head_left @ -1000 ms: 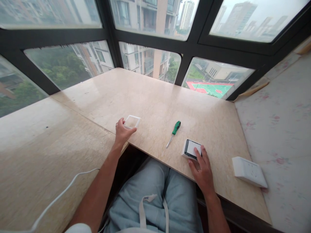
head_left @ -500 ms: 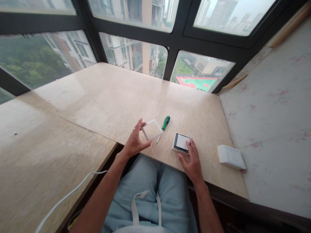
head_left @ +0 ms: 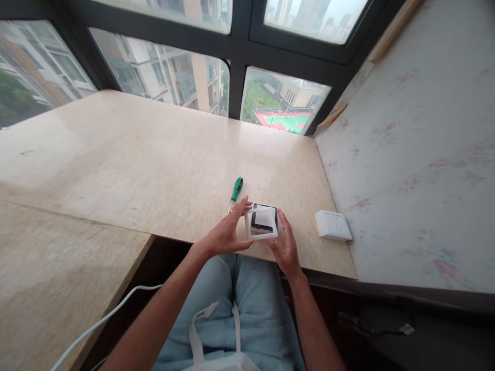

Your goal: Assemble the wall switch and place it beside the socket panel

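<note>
My left hand pinches the left side of a thin white square frame between thumb and fingers. This frame is tilted and overlaps, in my view, a wall switch with a white panel and a dark rim. Whether the two touch, I cannot tell. Curled round the right and near sides of the switch is my right hand, its thumb close to the frame's lower right corner. A green-handled screwdriver lies just beyond my left fingers, its tip partly hidden.
A white socket box stands at the wall on the right. The pale tabletop reaches back to the windows, and its front edge runs above my lap. A white cable hangs at the lower left.
My left hand has brought the white frame rightward, from beside the screwdriver to over the switch. My right hand stays at the switch, its fingers now off the panel. The view has turned right.
</note>
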Motion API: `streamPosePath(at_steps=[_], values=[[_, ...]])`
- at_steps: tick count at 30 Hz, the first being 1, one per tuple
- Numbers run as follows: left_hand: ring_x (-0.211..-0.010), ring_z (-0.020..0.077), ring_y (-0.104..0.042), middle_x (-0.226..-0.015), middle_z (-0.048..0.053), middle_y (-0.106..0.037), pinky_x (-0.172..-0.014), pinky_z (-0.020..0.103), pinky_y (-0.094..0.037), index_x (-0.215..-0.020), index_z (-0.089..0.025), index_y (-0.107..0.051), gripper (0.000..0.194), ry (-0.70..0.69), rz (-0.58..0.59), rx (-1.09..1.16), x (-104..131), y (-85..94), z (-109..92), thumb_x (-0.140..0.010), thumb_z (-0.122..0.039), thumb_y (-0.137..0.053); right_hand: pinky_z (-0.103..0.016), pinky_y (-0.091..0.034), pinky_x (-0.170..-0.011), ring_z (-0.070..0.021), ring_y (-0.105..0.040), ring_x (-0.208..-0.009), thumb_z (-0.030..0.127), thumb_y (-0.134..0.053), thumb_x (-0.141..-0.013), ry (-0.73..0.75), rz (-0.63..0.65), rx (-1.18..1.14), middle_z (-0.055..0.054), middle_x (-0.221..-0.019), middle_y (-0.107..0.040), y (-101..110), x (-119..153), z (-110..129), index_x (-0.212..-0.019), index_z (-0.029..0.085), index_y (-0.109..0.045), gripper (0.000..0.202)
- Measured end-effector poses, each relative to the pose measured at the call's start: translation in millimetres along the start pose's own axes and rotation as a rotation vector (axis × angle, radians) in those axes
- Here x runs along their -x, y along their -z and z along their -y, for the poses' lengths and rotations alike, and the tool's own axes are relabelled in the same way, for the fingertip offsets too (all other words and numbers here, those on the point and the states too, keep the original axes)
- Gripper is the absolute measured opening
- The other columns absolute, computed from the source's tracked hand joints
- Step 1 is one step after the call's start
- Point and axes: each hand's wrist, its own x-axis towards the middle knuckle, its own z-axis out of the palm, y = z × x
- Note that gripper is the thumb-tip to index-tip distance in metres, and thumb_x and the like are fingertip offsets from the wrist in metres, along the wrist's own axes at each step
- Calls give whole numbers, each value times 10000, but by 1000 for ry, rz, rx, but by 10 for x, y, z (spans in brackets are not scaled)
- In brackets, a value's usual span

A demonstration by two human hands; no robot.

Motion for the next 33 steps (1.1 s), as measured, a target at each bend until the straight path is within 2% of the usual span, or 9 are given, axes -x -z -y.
streamPosePath(at_steps=[6,9,14,16,19,21,23,30,33], values=[[-1382,340,-474,-1540,201,-387,-1135,582,-407,-1612,-294,33,1176,-32,45,-66,-207,-51,49,-781,-284,-799,-571,-277,-1228,-293,-326,-1503,411,-635,-925,-81,-10,-49,-108,-1621,-348,-1,8,0,-1565,280,-292,737],[-1365,345,-489,-1507,204,-430,-1122,578,-418,-1613,-278,-24,1143,-19,-38,-107,-229,-92,47,-780,-324,-805,-572,-258,-1235,-287,-307,-1512,385,-666,-910,-102,-28,-70,-100,-1629,-336,-13,15,-17,-1561,290,-300,753],[-1361,337,-492,-1460,198,-480,-1121,559,-426,-1602,-246,-109,1073,33,-258,-167,-162,-270,-38,-784,-324,-798,-556,-258,-1237,-282,-342,-1496,364,-700,-888,-131,-110,-248,-91,-1605,-384,-34,25,-33,-1525,292,-376,718],[-1356,323,-498,-1453,188,-490,-1116,538,-440,-1593,-238,-135,1030,36,-315,-220,-144,-361,-94,-798,-312,-786,-533,-358,-1185,-280,-467,-1410,378,-677,-904,-191,-193,-351,-102,-1535,-481,-28,21,-29,-1462,273,-475,603],[-1344,300,-507,-1420,180,-518,-1103,494,-466,-1579,-216,-173,974,-15,-362,-308,-143,-496,-173,-814,-286,-771,-413,-537,-966,-215,-670,-1069,381,-663,-913,-310,-328,-489,-88,-1229,-691,1,4,-25,-1303,244,-629,415],[-1355,294,-493,-1413,183,-520,-1106,483,-467,-1569,-201,-205,921,-40,-385,-352,-148,-586,-210,-832,-265,-753,-327,-556,-804,-157,-673,-837,367,-689,-894,-354,-379,-584,-40,-995,-726,23,-9,-29,-1225,240,-676,355],[-1369,294,-475,-1419,190,-507,-1114,482,-461,-1557,-189,-240,862,-46,-414,-372,-143,-675,-236,-853,-253,-734,-282,-534,-708,-123,-637,-715,353,-723,-864,-373,-395,-657,-5,-879,-706,40,-21,-35,-1200,242,-681,356],[-1361,319,-478,-1426,186,-478,-1102,508,-467,-1536,-233,-278,822,41,-413,-279,-51,-865,-346,-864,-315,-744,-280,-529,-691,-136,-631,-760,371,-754,-803,-451,-453,-681,-17,-887,-672,78,-49,-27,-1209,235,-642,443],[-1180,269,-621,-1342,162,-544,-1013,451,-537,-1471,-229,-379,690,145,-461,-74,-73,-815,-401,-881,-348,-717,-265,-510,-651,-108,-583,-684,364,-729,-820,-460,-463,-751,13,-828,-623,99,-69,-12,-1215,258,-647,417]])
